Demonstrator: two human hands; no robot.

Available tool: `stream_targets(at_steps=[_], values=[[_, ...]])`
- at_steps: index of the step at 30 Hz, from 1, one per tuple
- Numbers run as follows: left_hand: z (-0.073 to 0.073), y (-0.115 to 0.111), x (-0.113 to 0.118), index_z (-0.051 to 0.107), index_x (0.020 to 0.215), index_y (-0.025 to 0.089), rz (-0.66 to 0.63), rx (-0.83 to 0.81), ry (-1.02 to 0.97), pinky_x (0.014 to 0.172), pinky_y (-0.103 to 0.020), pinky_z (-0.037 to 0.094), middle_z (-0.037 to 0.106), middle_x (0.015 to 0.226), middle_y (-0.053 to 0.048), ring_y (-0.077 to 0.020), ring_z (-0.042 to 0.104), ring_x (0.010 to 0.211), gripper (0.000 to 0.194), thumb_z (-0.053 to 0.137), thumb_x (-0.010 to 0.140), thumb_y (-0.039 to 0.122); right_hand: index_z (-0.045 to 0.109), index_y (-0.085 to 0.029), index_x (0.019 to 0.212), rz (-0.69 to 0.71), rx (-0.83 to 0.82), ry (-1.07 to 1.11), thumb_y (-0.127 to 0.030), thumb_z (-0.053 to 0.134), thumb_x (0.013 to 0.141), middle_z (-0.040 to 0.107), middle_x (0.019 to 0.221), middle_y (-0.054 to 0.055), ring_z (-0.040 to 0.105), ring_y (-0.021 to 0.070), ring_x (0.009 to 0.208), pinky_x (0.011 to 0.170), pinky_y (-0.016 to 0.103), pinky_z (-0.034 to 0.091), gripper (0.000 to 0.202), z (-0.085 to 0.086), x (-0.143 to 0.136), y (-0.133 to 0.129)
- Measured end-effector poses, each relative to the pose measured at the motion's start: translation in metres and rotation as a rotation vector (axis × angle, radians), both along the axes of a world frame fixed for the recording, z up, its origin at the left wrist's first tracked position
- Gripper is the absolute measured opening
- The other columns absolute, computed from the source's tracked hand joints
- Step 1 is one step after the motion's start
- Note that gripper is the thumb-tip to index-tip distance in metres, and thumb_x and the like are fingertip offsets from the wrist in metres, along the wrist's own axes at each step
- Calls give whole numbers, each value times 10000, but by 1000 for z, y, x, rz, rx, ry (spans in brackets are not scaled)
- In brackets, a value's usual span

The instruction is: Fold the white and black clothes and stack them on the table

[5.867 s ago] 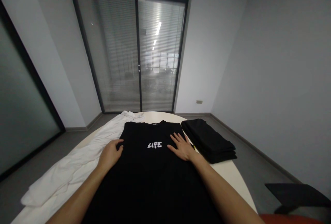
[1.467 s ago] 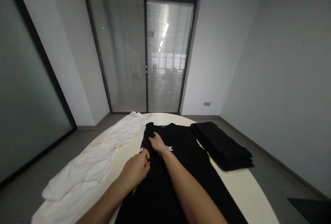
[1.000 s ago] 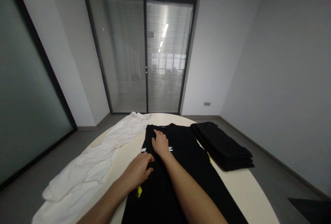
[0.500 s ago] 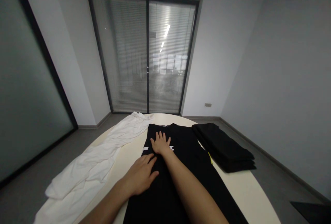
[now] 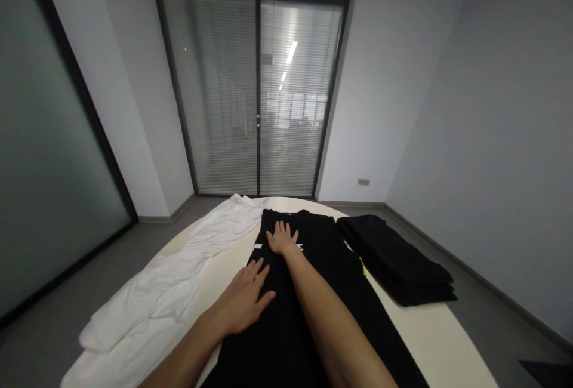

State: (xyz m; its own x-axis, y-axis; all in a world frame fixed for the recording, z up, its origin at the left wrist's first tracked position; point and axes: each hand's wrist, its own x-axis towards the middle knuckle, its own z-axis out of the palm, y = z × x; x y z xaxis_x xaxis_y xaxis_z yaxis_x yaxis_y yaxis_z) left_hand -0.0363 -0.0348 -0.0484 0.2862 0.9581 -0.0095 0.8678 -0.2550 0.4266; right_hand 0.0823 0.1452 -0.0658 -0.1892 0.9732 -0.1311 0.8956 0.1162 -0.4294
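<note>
A black T-shirt (image 5: 326, 274) with white print lies spread on the round, cream-coloured table (image 5: 416, 328), its neckline toward the far edge. My right hand (image 5: 283, 237) rests flat on its upper left part, fingers spread, partly covering the print. Nearer to me, my left hand (image 5: 246, 293) lies at the shirt's left edge with the fingers stretched out and the thumb over the black cloth. Neither hand grips anything. A small yellow patch shows at the shirt's right edge.
A crumpled white garment (image 5: 165, 286) stretches along the table's left side. On the right sits a stack of folded black clothes (image 5: 396, 259), close to the shirt. Beyond the table stands a glass door with blinds (image 5: 224, 95). A dark object (image 5: 548, 371) shows at the lower right.
My right hand has slid slightly farther away over the shirt, and the shirt's neckline sits a little farther off. The left hand's fingers have straightened and spread. The view has shifted slightly.
</note>
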Motion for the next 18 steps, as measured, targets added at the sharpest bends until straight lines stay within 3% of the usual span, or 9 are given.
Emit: stream_targets(at_steps=[6, 9, 12, 15, 18], values=[[4, -2, -2, 459, 1472, 163, -46, -19, 3, 1209, -506, 201, 281, 1607, -141, -328, 207, 1498, 678, 542, 886, 491, 186, -140, 1580, 5, 18, -2, -499, 298, 997, 99, 1656, 109, 33, 311, 1522, 1169, 630, -9, 693, -1, 4, 15], [9, -3, -1, 488, 1446, 142, -40, -21, 18, 1203, -492, 232, 320, 1591, -156, -327, 260, 1483, 662, 571, 860, 439, 295, -143, 1549, 11, 77, 58, -516, 336, 990, 214, 1632, 129, 121, 327, 1509, 1168, 632, 50, 673, -2, 8, 9], [11, -3, -2, 583, 1333, 168, -17, 41, -3, 1185, -457, 284, 449, 1527, -143, -308, 385, 1428, 543, 589, 840, 393, 399, -176, 1494, 68, 177, 103, -496, 362, 995, 339, 1584, 131, 265, 298, 1467, 1169, 578, 153, 594, 0, 17, -6], [11, -3, -5, 615, 1235, 192, -15, 76, -32, 1166, -430, 323, 517, 1473, -129, -289, 461, 1372, 444, 600, 820, 350, 513, -211, 1388, 124, 311, 55, -448, 342, 1015, 526, 1445, 117, 442, 247, 1348, 1161, 480, 219, 474, 8, 37, -22], [12, -5, -6, 609, 1157, 207, -25, 48, -78, 1155, -431, 340, 527, 1460, -130, -284, 475, 1359, 373, 606, 797, 302, 559, -227, 1317, -29, 343, -77, -374, 320, 1023, 584, 1358, 123, 512, 242, 1263, 1089, 393, 320, 406, 20, 73, -28]])
